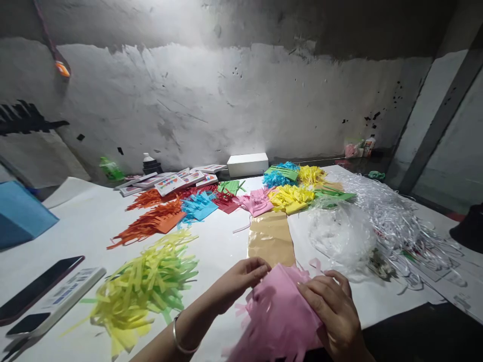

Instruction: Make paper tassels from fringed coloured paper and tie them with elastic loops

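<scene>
1. The pink fringed sheet (277, 314) is seen to be matt paper.
2. The yellow-green strips (145, 286) are matt paper too.
3. The far wall (226, 100) is rough, flaking plaster.
4. The clear bag (341, 234) is glossy, crinkled plastic.
5. The phone (37, 289) at the left shows glossy glass.
6. The bangle (181, 344) looks like polished metal.
7. The table (90, 221) is covered in smooth white paper.

A makeshift craft workshop: fringed coloured paper (162, 221) heaps cover a white table (86, 226) below a rough, peeling wall (226, 100).
</scene>
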{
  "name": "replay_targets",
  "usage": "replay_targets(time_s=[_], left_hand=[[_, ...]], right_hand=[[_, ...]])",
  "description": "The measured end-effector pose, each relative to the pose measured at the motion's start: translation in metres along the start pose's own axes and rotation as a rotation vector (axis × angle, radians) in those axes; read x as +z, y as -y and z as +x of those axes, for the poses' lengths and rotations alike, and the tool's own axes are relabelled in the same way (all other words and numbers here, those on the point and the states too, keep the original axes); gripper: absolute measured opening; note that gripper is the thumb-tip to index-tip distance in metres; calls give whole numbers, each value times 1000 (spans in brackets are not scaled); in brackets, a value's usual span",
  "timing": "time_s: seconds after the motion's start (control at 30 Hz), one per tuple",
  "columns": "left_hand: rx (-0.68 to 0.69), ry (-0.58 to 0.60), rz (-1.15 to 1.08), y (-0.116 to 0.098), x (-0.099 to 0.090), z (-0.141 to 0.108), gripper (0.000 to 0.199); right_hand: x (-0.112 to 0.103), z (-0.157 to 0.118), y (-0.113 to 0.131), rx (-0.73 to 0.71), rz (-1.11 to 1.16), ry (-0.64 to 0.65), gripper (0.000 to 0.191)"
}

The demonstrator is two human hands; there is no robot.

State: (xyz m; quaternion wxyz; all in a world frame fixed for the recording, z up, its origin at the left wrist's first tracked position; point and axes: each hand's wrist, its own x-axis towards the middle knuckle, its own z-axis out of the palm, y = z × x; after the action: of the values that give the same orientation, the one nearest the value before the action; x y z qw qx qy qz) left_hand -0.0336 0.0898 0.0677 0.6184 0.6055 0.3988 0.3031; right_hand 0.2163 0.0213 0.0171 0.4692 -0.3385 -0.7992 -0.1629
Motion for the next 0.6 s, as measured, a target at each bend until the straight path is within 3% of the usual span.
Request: replay_targets(time_s=[0.17, 0.33, 0.43, 0.5, 0.6], left_hand=[[-74, 105, -104, 14, 4, -3, 61], [-19, 148, -440, 15, 26, -11, 76], [-132, 256, -605, 25, 41, -23, 83], [-227, 308, -641, 33, 51, -32, 76], [-278, 336, -667, 38, 65, -37, 47]], right_hand=[[7, -7, 5, 35, 52, -27, 38], [12, -8, 12, 23, 48, -55, 39], [16, -11, 9, 12, -41, -56, 39], [19, -13, 1, -31, -105, -20, 38], [14, -9, -20, -57, -211, 19, 34]])
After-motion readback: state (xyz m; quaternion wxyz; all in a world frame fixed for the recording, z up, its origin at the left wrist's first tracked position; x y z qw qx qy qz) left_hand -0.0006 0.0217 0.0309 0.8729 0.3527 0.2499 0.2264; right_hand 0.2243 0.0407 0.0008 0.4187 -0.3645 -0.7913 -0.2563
